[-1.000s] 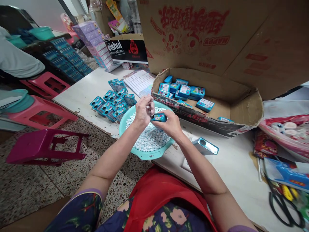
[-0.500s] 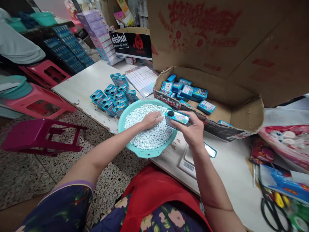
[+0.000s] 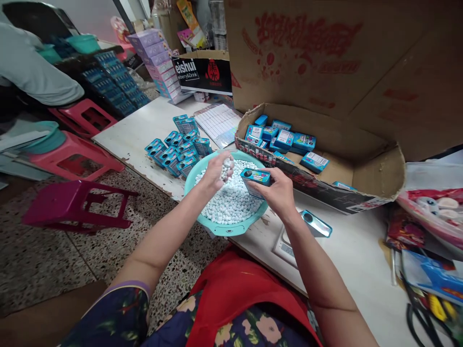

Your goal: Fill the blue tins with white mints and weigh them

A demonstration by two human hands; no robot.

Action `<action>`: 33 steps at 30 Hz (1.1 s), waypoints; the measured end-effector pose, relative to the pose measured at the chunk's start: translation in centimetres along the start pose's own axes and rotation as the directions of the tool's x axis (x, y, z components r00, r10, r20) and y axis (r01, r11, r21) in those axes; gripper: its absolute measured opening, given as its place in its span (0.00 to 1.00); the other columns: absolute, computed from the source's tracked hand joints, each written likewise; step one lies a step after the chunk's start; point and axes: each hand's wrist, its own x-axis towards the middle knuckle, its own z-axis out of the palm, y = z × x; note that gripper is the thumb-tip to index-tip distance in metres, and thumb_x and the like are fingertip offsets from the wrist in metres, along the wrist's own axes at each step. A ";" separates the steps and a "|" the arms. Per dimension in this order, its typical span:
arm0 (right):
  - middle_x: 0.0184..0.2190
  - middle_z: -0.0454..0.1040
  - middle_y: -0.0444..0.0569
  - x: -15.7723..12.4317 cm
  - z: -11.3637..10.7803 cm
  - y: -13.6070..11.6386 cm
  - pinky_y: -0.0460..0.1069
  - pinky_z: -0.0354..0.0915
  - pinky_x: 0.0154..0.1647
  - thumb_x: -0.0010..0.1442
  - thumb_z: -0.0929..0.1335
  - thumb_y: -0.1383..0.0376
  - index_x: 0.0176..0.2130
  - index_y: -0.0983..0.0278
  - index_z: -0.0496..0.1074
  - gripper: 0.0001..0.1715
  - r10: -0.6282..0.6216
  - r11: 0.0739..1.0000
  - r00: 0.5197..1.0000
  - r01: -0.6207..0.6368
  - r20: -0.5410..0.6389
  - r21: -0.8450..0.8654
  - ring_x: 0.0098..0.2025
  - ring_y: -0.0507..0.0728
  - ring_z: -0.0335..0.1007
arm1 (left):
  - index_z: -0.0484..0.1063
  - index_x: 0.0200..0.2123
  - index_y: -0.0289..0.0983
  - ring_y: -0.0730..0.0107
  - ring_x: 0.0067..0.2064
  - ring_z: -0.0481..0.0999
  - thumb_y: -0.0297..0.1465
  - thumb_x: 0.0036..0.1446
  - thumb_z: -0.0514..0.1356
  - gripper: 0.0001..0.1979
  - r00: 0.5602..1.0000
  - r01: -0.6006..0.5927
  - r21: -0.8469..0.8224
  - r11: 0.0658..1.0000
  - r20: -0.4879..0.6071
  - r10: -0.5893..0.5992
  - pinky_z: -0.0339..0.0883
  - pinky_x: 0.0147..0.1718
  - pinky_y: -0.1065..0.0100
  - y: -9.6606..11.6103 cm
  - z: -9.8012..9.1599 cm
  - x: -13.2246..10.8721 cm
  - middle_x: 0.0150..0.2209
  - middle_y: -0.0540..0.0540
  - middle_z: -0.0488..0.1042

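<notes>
A worker's left hand [image 3: 217, 172] cups a scoop of white candies [image 3: 226, 167] in curled fingers above a teal basin [image 3: 231, 229], beside the blue tin [image 3: 256, 177] gripped by the right hand [image 3: 277, 193]

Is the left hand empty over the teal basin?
No, the left hand is cupped around a bunch of white candies above the teal basin, while the right hand grips a blue tin.

Bare table [image 3: 139, 130] left of tins [image 3: 177, 147], cardboard box [image 3: 392, 168] walls off the right — basin [image 3: 224, 230] between.
</notes>
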 end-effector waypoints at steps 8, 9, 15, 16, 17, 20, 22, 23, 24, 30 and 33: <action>0.39 0.77 0.49 0.8 2.6 -2.0 0.54 0.65 0.40 0.48 0.75 0.55 0.40 0.59 0.77 0.19 -0.072 0.978 0.990 0.093 0.118 -0.184 0.43 0.62 0.72 | 0.64 0.28 0.37 0.76 0.20 0.70 0.36 0.45 0.66 0.14 0.989 -0.134 -0.243 0.961 -0.089 0.115 0.67 0.22 0.72 1.7 2.6 -0.4 0.21 0.54 0.68; 0.39 0.77 0.49 0.8 2.5 -2.1 0.53 0.65 0.40 0.48 0.75 0.55 0.40 0.59 0.77 0.19 -0.071 0.976 0.989 0.096 0.132 -0.196 0.43 0.62 0.72 | 0.64 0.28 0.37 0.76 0.20 0.69 0.36 0.45 0.67 0.14 0.984 -0.166 -0.236 0.957 -0.100 0.146 0.67 0.22 0.72 1.5 2.7 -0.3 0.21 0.55 0.68; 0.37 0.77 0.47 1.0 1.6 -2.2 0.50 0.64 0.38 0.47 0.76 0.54 0.39 0.60 0.78 0.19 0.000 0.992 0.984 0.022 0.176 -0.126 0.39 0.59 0.73 | 0.63 0.22 0.37 0.79 0.18 0.67 0.39 0.46 0.70 0.19 0.966 -0.249 -0.128 0.960 -0.098 0.238 0.64 0.19 0.74 1.1 3.3 -0.2 0.20 0.54 0.66; 0.37 0.78 0.47 1.1 1.5 -2.1 0.51 0.65 0.39 0.47 0.76 0.55 0.39 0.60 0.78 0.19 0.006 0.993 0.987 0.013 0.163 -0.117 0.40 0.59 0.73 | 0.63 0.22 0.37 0.78 0.18 0.67 0.40 0.46 0.70 0.20 0.966 -0.251 -0.113 0.961 -0.083 0.243 0.64 0.19 0.74 1.1 3.5 -0.3 0.19 0.54 0.66; 0.38 0.78 0.47 1.1 1.5 -2.0 0.51 0.65 0.40 0.47 0.76 0.55 0.39 0.60 0.78 0.19 0.005 0.994 0.988 0.012 0.153 -0.108 0.40 0.59 0.73 | 0.62 0.21 0.37 0.79 0.18 0.67 0.41 0.46 0.70 0.21 0.966 -0.253 -0.101 0.962 -0.069 0.247 0.64 0.19 0.73 1.1 3.6 -0.3 0.19 0.54 0.65; 0.37 0.78 0.47 1.2 1.6 -1.8 0.52 0.65 0.39 0.46 0.76 0.55 0.38 0.59 0.78 0.19 -0.002 0.996 0.988 0.014 0.153 -0.083 0.39 0.59 0.74 | 0.62 0.21 0.37 0.79 0.18 0.66 0.43 0.46 0.70 0.21 0.962 -0.270 -0.057 0.961 -0.065 0.266 0.65 0.20 0.74 1.1 3.9 -0.4 0.18 0.55 0.64; 0.36 0.78 0.46 1.2 1.6 -1.7 0.52 0.66 0.39 0.46 0.76 0.54 0.37 0.59 0.78 0.19 -0.004 0.997 0.989 0.015 0.147 -0.070 0.39 0.59 0.74 | 0.64 0.23 0.37 0.79 0.19 0.67 0.43 0.46 0.70 0.21 0.956 -0.288 -0.019 0.957 -0.070 0.286 0.66 0.21 0.74 1.1 4.0 -0.3 0.19 0.54 0.66; 0.36 0.78 0.46 1.2 1.7 -1.7 0.52 0.66 0.38 0.46 0.76 0.54 0.37 0.59 0.78 0.19 -0.003 0.998 0.991 0.012 0.137 -0.067 0.38 0.59 0.74 | 0.65 0.23 0.37 0.79 0.19 0.68 0.43 0.46 0.70 0.20 0.953 -0.296 -0.002 0.955 -0.071 0.295 0.66 0.21 0.74 1.0 3.9 -0.3 0.20 0.54 0.67; 0.36 0.78 0.46 1.2 1.7 -1.7 0.52 0.66 0.38 0.46 0.76 0.54 0.38 0.59 0.78 0.19 -0.005 0.998 0.992 0.013 0.124 -0.065 0.38 0.59 0.74 | 0.65 0.24 0.37 0.79 0.20 0.69 0.43 0.45 0.70 0.20 0.951 -0.302 0.012 0.953 -0.071 0.302 0.66 0.21 0.74 1.0 3.9 -0.3 0.21 0.54 0.68; 0.37 0.78 0.46 1.3 2.0 -1.4 0.52 0.66 0.39 0.46 0.76 0.54 0.39 0.58 0.78 0.20 -0.014 0.998 0.996 0.020 0.092 -0.056 0.39 0.59 0.74 | 0.66 0.27 0.37 0.77 0.20 0.70 0.44 0.48 0.68 0.18 0.949 -0.300 0.068 0.952 -0.077 0.304 0.66 0.21 0.74 0.8 3.8 -0.3 0.22 0.54 0.69; 0.37 0.78 0.45 1.2 2.0 -1.4 0.52 0.66 0.40 0.46 0.76 0.54 0.39 0.58 0.78 0.20 -0.019 0.999 0.994 0.024 0.107 -0.047 0.39 0.59 0.74 | 0.67 0.27 0.37 0.79 0.20 0.70 0.42 0.48 0.69 0.17 0.942 -0.321 0.071 0.944 -0.082 0.326 0.65 0.20 0.75 0.8 4.0 -0.2 0.25 0.53 0.72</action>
